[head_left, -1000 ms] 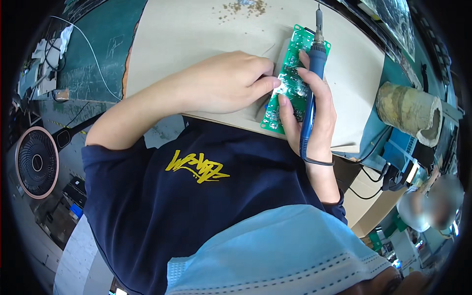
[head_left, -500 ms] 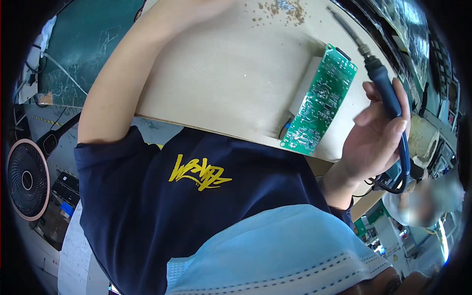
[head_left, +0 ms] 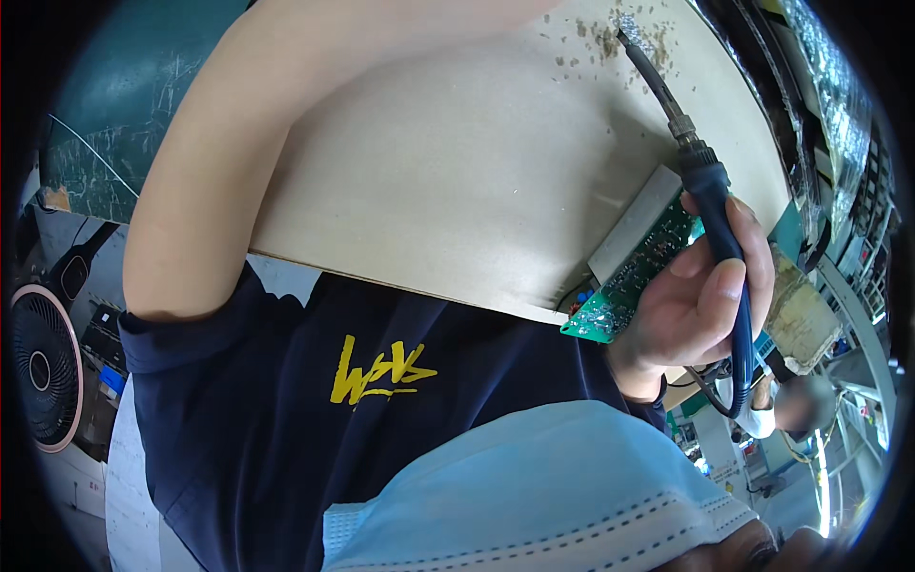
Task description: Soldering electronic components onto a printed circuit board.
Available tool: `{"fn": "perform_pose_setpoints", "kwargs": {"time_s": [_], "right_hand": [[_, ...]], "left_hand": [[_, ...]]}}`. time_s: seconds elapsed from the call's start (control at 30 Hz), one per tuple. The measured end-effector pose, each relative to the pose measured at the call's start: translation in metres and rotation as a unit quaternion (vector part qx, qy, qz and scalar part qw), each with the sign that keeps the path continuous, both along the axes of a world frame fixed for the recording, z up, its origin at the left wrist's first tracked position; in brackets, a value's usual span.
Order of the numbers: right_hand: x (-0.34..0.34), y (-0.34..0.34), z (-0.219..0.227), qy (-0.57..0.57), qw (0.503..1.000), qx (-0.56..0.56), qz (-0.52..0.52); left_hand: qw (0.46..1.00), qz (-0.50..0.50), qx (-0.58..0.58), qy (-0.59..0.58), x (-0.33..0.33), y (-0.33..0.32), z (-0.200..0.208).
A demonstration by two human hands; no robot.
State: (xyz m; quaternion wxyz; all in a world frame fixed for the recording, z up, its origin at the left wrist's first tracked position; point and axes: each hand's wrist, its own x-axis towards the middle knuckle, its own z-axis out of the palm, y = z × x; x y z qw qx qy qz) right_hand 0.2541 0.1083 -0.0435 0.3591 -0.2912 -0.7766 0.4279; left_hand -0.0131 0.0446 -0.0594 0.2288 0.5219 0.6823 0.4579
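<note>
A soldering iron [head_left: 708, 181] with a dark blue handle is gripped in my right hand [head_left: 696, 300], its tip pointing up over the far side of the board-topped work surface. Beneath and beside that hand lies a green circuit board [head_left: 624, 291], solder side up, with a pale grey block [head_left: 637, 227] along its left edge; my fingers hide part of it. The iron's tip overlaps a patch of silvery solder and brown specks [head_left: 602, 43]. My left forearm [head_left: 315, 57] reaches across the far left, and its hand is blurred and cut off by the upper edge.
The beige work surface [head_left: 429, 191] has a dark green mat [head_left: 143, 86] to its left. A fan [head_left: 43, 367] stands at the lower left. Clear plastic wrapping [head_left: 843, 124] lines the right side, near a worn yellowish block [head_left: 801, 310]. Another person [head_left: 801, 405] is farther off at right.
My right hand has brought the iron left over the circuit board, its tip now at the solder patch. The left forearm has shifted farther right along the top. The board sits lower in view.
</note>
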Motion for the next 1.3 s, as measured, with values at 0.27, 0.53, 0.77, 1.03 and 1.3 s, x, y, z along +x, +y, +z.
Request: {"fn": "perform_pose_setpoints", "kwargs": {"time_s": [0.27, 0.53, 0.77, 1.03, 1.3], "right_hand": [[0.003, 0.001, 0.001, -0.033, 0.999, 0.005, 0.031], [0.002, 0.011, 0.0, -0.035, 0.992, 0.006, 0.121], [0.001, 0.011, 0.002, -0.053, 0.991, -0.003, 0.123], [0.001, 0.01, 0.001, -0.055, 0.991, -0.005, 0.124], [0.003, 0.005, 0.002, -0.048, 0.996, 0.006, 0.078]], "left_hand": [[0.983, 0.056, 0.085, 0.154, 0.023, 0.009, 0.004], [0.997, 0.009, 0.066, 0.031, 0.006, 0.008, 0.0], [1.0, 0.007, -0.025, -0.002, 0.008, -0.002, 0.015], [0.992, 0.044, 0.056, 0.105, 0.014, 0.0, 0.005], [0.998, 0.021, -0.024, -0.052, 0.006, 0.002, 0.013]]}}
